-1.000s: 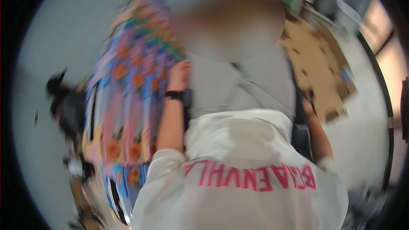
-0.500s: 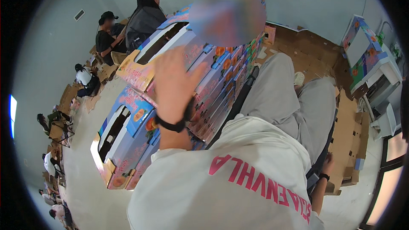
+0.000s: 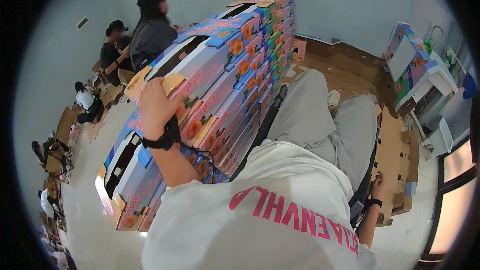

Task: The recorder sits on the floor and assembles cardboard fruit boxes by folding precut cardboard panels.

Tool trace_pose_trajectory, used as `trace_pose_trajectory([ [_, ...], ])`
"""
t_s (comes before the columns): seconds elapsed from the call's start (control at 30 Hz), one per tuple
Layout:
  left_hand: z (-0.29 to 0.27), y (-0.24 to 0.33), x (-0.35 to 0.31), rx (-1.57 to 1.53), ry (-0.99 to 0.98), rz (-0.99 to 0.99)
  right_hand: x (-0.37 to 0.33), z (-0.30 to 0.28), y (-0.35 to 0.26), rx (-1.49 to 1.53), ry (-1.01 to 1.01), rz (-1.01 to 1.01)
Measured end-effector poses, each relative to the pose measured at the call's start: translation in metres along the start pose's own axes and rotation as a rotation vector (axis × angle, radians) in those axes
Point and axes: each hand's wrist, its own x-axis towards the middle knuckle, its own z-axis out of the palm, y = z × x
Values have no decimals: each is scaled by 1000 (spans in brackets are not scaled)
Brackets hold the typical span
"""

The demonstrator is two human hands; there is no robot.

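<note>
My left hand (image 3: 157, 105), with a black band at its wrist, is at the near end of the top cardboard box (image 3: 210, 52) in a tall stack. Its fingers bend over the end edge, and the thumb lies along the printed side. The box is pink and blue, printed with orange fruit, and has a long slot in its top. Just nearer stands a lower stack topped by a similar box (image 3: 132, 170). Low on my right side, my right hand (image 3: 379, 186) hangs beside flat brown cardboard (image 3: 397, 162), its fingers loosely apart and holding nothing I can see.
Several people work along the left wall among brown cardboard; a person in a black cap (image 3: 152, 30) is behind the stack. A sink unit (image 3: 432, 77) with printed panels stands at far right, near a white basin (image 3: 440, 137). Cardboard sheets (image 3: 345, 62) cover the far floor.
My left hand has come down from above the top box onto its near end, its fingers bending over the edge. My right hand has shifted slightly forward. The whole view has turned a little.
</note>
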Motion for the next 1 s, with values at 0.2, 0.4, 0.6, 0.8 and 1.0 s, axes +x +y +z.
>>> trace_pose_trajectory([
  [0.2, -46, 25, -18, -178, -1, 10, 0, -17, -7, 192, 1, 68],
  [0.4, -68, 83, -23, -325, -7, 220, 14, -22, -4, 282, 97, -2],
  [0.6, -3, 162, -13, -501, -97, 641, 18, -53, -45, 338, 254, -179],
  [0.8, 140, 263, -13, -825, -553, 809, 29, -97, -119, 738, 444, -81],
  [1.0, 184, 269, -14, -873, -509, 881, 16, -135, -237, 327, 203, -488],
])
